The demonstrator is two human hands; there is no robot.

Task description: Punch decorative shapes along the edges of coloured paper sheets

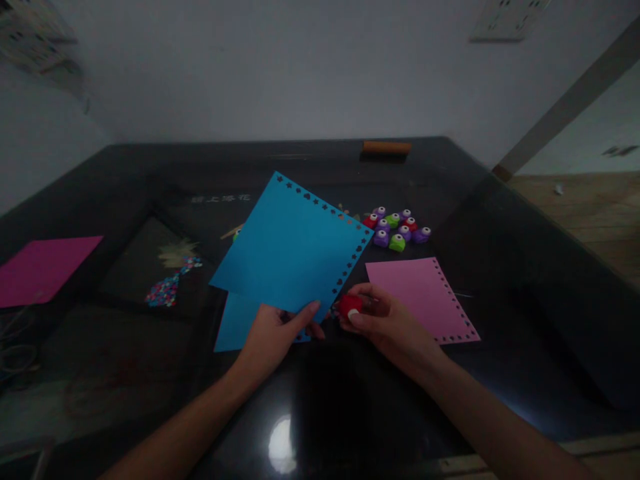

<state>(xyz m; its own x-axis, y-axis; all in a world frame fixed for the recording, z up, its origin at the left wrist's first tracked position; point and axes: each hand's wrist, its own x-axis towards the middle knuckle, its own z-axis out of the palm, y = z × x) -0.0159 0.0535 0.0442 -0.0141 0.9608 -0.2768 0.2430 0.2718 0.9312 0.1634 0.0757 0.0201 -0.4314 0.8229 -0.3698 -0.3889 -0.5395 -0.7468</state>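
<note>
My left hand (285,328) pinches the lower edge of a blue paper sheet (295,247), which is tilted above the table. Small shapes are punched along two of the sheet's edges. Closed around a red craft punch (350,307) with a white button, my right hand (383,317) is just off the sheet's lower right side. Whether the punch touches the paper is hard to tell. Another blue sheet (233,323) lies below, partly covered. A pink sheet (417,293) with punched edges rests to the right, partly behind my right hand.
Several red, purple and green craft punches (397,229) stand grouped behind the pink sheet. Colourful paper cut-outs (164,291) are piled at left, near a magenta sheet (47,270). An orange-brown cylinder (387,147) lies at the glossy dark table's (310,413) back edge, before a wall.
</note>
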